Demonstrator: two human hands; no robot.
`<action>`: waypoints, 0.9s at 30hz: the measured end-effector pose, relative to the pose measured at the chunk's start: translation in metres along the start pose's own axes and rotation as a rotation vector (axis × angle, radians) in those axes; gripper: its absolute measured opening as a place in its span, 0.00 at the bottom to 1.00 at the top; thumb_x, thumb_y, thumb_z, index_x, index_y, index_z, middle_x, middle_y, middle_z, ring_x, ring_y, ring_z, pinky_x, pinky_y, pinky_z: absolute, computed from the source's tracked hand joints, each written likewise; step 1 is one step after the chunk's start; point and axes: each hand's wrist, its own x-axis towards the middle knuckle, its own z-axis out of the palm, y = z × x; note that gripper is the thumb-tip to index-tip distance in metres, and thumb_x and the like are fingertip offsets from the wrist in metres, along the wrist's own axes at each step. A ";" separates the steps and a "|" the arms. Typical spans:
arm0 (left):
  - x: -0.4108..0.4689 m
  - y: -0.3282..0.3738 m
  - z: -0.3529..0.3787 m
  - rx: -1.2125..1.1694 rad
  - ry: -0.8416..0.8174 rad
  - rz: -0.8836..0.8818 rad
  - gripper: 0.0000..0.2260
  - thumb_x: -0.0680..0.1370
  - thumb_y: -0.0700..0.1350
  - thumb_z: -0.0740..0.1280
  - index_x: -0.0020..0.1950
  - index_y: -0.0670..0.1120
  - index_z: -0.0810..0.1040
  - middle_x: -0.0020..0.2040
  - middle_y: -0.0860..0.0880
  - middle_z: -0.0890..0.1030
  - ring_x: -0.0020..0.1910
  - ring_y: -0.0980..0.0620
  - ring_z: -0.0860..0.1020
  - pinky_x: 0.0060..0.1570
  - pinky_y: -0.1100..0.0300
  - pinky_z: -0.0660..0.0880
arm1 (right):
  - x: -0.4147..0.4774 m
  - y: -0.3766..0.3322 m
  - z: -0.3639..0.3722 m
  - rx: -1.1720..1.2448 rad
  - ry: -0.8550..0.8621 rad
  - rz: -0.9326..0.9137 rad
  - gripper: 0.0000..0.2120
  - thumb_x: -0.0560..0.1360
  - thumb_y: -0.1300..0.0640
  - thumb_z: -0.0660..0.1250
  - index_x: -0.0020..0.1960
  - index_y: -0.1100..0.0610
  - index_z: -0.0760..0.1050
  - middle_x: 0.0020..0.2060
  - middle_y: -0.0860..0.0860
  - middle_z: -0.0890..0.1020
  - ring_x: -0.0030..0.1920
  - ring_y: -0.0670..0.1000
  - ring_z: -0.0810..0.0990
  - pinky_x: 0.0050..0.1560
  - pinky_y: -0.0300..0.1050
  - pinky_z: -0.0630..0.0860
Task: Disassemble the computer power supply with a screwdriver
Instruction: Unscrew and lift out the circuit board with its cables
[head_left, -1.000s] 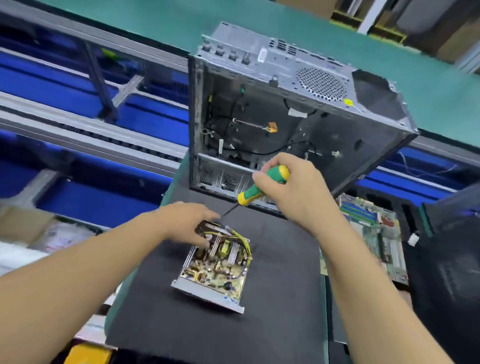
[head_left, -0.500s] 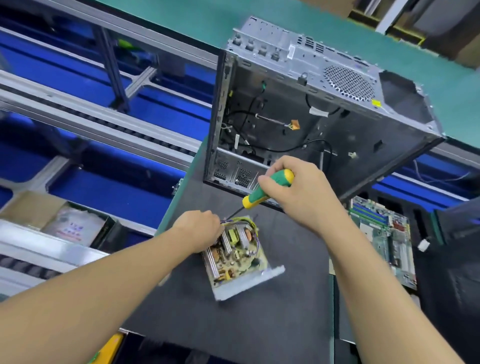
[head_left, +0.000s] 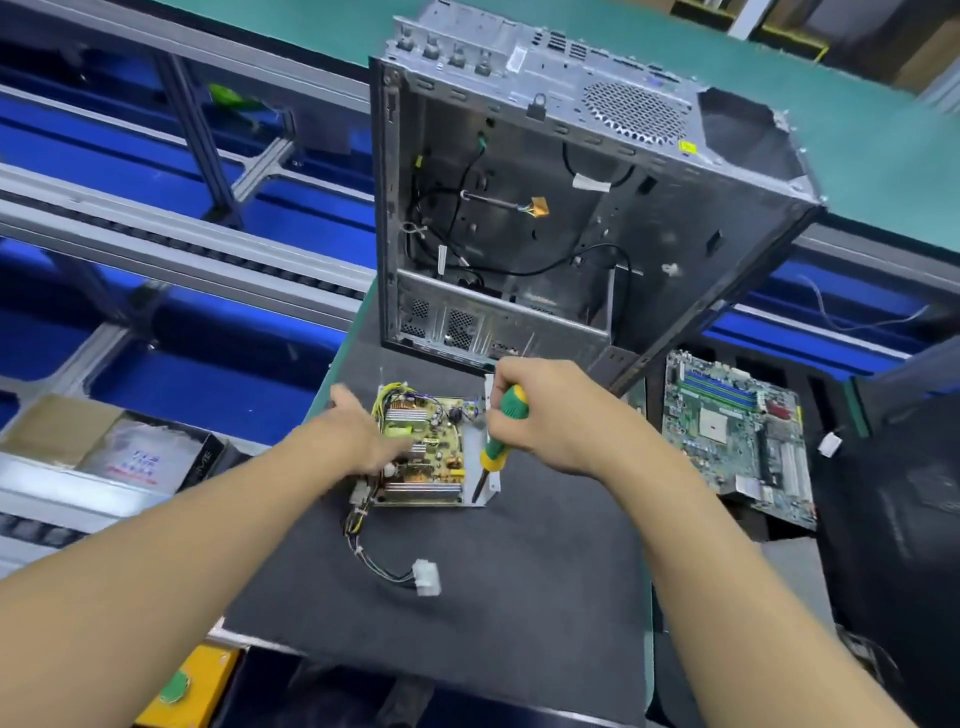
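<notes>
The power supply (head_left: 422, 487) has been swung round on the bench (head_left: 519, 597) since half a second ago. Its upright metal wall is now on the right, and a bundle of wires ending in a white plug (head_left: 427, 577) now trails toward the person. The screwdriver (head_left: 506, 423) has also changed: it slanted down to the far left corner before, and now its blade points down at the near right of the tray. The right hand (head_left: 550, 415) is wrapped around its green and yellow handle. The left hand (head_left: 358, 441) was bunched at that corner and now lies over the supply's left side. It is too blurred to tell whether it grips or only rests.

The supply's metal tray (head_left: 485, 491) holds a circuit board (head_left: 434, 449). The open computer case (head_left: 571, 67) behind it holds loose black cables (head_left: 457, 208). A cardboard box (head_left: 57, 426) on the left holds a plastic-wrapped packet (head_left: 140, 457). A motherboard (head_left: 737, 431) lies to the right.
</notes>
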 end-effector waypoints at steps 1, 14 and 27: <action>0.000 0.002 -0.001 0.084 0.228 0.066 0.48 0.72 0.72 0.63 0.76 0.41 0.50 0.67 0.40 0.68 0.64 0.37 0.71 0.58 0.46 0.72 | 0.000 0.002 0.006 -0.019 -0.006 -0.009 0.06 0.74 0.51 0.67 0.43 0.49 0.70 0.41 0.46 0.74 0.41 0.51 0.73 0.39 0.47 0.71; 0.030 0.004 0.047 0.188 0.564 0.685 0.25 0.74 0.64 0.62 0.65 0.51 0.78 0.72 0.47 0.70 0.77 0.36 0.52 0.65 0.38 0.68 | 0.005 0.021 0.053 -0.013 -0.025 -0.028 0.07 0.79 0.53 0.64 0.52 0.55 0.71 0.51 0.52 0.74 0.49 0.52 0.71 0.43 0.45 0.63; 0.031 0.007 0.049 0.181 0.571 0.687 0.25 0.74 0.62 0.63 0.65 0.49 0.79 0.65 0.52 0.77 0.77 0.36 0.53 0.54 0.45 0.77 | 0.007 0.029 0.054 0.016 -0.025 0.009 0.06 0.79 0.51 0.64 0.50 0.53 0.70 0.50 0.49 0.75 0.47 0.51 0.71 0.45 0.46 0.69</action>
